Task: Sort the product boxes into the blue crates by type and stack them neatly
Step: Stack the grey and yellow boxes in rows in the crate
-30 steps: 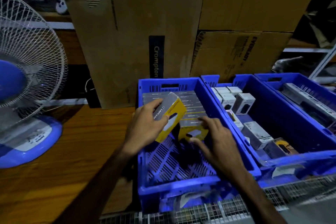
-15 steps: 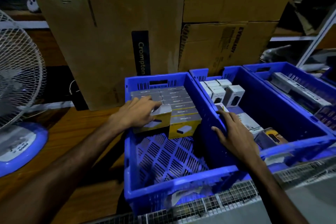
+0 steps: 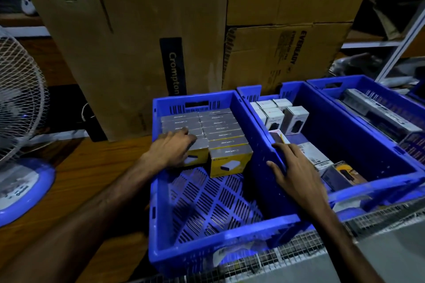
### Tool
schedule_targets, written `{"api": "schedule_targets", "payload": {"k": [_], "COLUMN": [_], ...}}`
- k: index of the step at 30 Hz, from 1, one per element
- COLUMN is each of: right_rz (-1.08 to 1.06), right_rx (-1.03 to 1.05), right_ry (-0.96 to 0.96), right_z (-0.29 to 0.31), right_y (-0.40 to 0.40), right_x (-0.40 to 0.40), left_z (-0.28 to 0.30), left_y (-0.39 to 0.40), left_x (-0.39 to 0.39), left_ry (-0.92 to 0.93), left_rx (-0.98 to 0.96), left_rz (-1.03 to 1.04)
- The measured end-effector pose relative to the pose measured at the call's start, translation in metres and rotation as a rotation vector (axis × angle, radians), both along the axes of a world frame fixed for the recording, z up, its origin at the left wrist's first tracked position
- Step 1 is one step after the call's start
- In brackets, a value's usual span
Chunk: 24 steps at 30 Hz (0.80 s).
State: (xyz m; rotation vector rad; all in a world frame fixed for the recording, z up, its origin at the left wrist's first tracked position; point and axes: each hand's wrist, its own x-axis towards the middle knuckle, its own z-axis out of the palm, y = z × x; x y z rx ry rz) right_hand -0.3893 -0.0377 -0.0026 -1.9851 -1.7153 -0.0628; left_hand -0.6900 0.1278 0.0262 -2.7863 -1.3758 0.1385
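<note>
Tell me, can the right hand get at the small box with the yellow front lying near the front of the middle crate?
Probably yes. The right hand rests on the wall of the middle crate, the box lies just beyond it, uncovered, and nothing stands between them.

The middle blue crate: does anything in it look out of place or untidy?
Yes. In the middle crate, white boxes stand upright at the back, but nearer boxes lie flat and askew, unstacked.

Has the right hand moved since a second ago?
Yes. The right hand left the yellow boxes and went right onto the wall between the two blue crates.
</note>
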Motion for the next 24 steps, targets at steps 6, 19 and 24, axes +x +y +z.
{"api": "schedule_targets", "payload": {"k": [6,19,24], "right_rz": [0.004,0.002,0.006], "right_rx": [0.015,0.022,0.028], "right_ry": [0.012,0.016,0.019], "right_z": [-0.002,-0.005,-0.005], "right_y": [0.001,0.001,0.000], "right_x": [0.002,0.004,0.004], "left_z": [-0.009,-0.019,-0.022], "left_y": [0.014,0.023,0.021], "left_x": [0.004,0.022,0.027], "left_ry": [0.045,0.051,0.044], "left_rx": [-0.007,-0.006,-0.061], "left_rz": [0.036,0.098,0.132]}}
